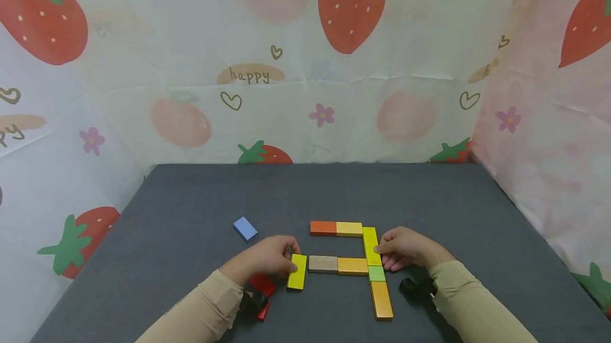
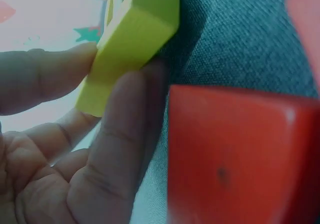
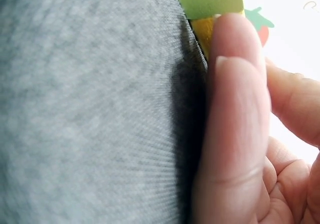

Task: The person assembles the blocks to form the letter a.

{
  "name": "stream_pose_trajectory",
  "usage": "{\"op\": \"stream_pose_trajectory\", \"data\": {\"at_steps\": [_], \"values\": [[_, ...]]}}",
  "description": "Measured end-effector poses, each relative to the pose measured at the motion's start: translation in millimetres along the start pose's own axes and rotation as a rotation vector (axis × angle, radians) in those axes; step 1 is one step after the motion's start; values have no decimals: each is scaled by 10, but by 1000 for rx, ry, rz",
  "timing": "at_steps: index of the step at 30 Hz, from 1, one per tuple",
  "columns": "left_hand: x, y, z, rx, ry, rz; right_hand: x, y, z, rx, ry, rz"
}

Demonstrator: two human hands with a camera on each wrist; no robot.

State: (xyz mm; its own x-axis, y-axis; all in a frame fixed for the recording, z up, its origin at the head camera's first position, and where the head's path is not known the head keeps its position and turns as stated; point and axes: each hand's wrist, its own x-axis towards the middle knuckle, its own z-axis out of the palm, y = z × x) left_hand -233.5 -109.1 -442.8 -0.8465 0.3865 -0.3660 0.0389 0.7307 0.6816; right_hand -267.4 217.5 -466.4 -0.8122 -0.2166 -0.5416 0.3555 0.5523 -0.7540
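I judge six blocks point(image 1: 352, 266) laid about green point(image 1: 376, 274); left of it, spare yellow point(image 1: 297, 274), pinched by my left hand point(image 1: 266, 254), blue point(image 1: 245, 229) and reds point(image 2: 220, 154) seem left. My right hand point(image 1: 407, 246) touches joined yellow point(image 1: 369, 245); pinch unclear.

Head view: word "happy", lowercase, handwritten-style dark letters, on tan oval point(image 1: 278, 74) printed on back cloth point(image 1: 281, 120). Left cloth point(image 1: 47, 173), at picture edge: second tan oval point(image 1: 34, 120), word cut off, only ending "py" legible. Near corner with right cloth point(image 1: 549, 163): third tan oval point(image 1: 477, 76), first letter "h" legible, remainder unclear. Upper left of back cloth: pale patch point(image 1: 116, 24), marks too faint to read.
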Motion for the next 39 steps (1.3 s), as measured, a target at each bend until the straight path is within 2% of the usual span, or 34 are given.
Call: {"op": "stream_pose_trajectory", "data": {"at_steps": [4,18,39], "values": [[-6,-6,18,25,-23,-13,7,7,-5,1,-1,1],[-15,48,47,27,-5,-32,1,0,0,6,0,3],[-6,85,96,58,-18,-10,12,18,-11,-2,-7,-9]]}}
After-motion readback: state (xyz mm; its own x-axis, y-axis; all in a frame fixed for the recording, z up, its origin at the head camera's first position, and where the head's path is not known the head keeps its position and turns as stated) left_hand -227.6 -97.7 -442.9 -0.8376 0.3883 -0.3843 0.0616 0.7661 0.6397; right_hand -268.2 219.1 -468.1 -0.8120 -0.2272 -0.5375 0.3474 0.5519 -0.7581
